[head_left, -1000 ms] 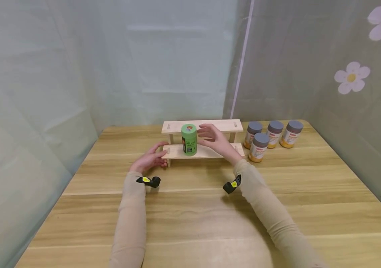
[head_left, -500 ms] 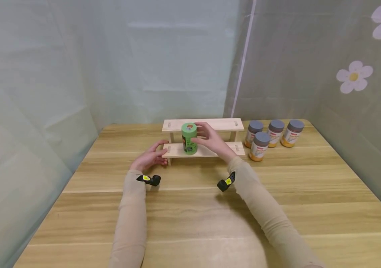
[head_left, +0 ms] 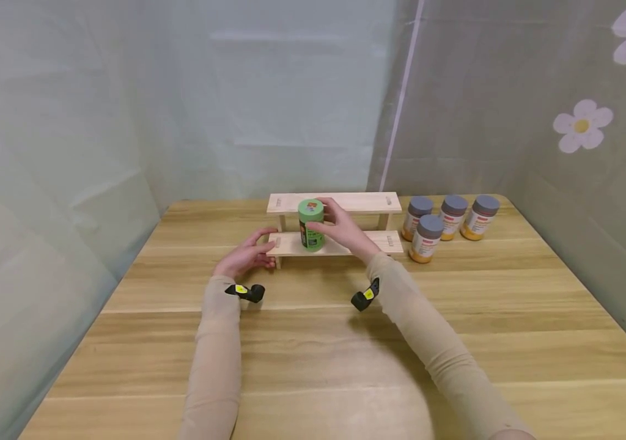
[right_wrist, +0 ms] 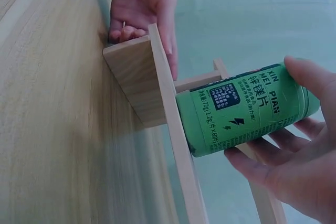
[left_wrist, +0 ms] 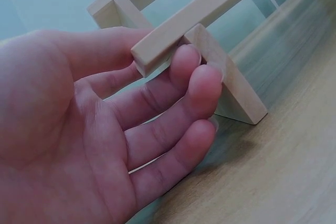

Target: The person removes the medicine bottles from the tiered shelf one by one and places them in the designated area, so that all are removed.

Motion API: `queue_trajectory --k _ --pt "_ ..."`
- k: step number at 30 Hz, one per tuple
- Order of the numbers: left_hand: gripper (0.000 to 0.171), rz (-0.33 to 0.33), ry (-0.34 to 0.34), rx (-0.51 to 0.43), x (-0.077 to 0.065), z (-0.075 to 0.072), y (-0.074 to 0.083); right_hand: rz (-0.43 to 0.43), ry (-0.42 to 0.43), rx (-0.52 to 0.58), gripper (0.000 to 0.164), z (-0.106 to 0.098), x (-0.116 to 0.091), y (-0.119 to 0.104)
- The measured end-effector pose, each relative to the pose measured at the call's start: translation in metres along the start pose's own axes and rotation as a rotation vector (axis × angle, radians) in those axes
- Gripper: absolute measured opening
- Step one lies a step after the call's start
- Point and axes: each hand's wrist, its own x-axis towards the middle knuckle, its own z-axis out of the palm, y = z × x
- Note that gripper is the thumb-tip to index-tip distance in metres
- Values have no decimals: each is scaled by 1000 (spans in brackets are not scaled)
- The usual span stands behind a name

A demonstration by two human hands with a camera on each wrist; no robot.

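Note:
A green supplement bottle [head_left: 312,234] with a green lid stands upright on the lower board of a two-tier wooden shelf [head_left: 376,242]. My right hand [head_left: 346,231] grips the bottle from its right side. In the right wrist view, thumb and fingers wrap the lid end of the bottle [right_wrist: 244,108], whose base meets the board. At the shelf's left end, my left hand [head_left: 247,255] holds the lower board. Seen from the left wrist, the thumb lies over the board's end [left_wrist: 173,38], and the other fingers curl beneath it against the leg [left_wrist: 231,82].
Several white-labelled jars with grey lids and orange bottoms, one jar [head_left: 425,239] nearest me, stand right of the shelf on the wooden table [head_left: 302,354]. A pale curtain [head_left: 291,98] hangs behind the table, with a flower-printed one at right.
My right hand has moved left, from just beside the green bottle to closing its fingers and thumb around it. The left hand keeps its place on the shelf.

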Motion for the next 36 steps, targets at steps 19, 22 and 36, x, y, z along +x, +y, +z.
queue_trajectory --k 19,22,36 --pt "56 14 11 13 6 -3 -9 -19 49 -79 57 -4 -7 -8" --pt "55 14 11 13 7 -5 -9 -19 74 -70 56 -10 -10 -13" --pt "53 29 10 13 8 -5 -12 0 108 -97 56 -29 -25 -17"
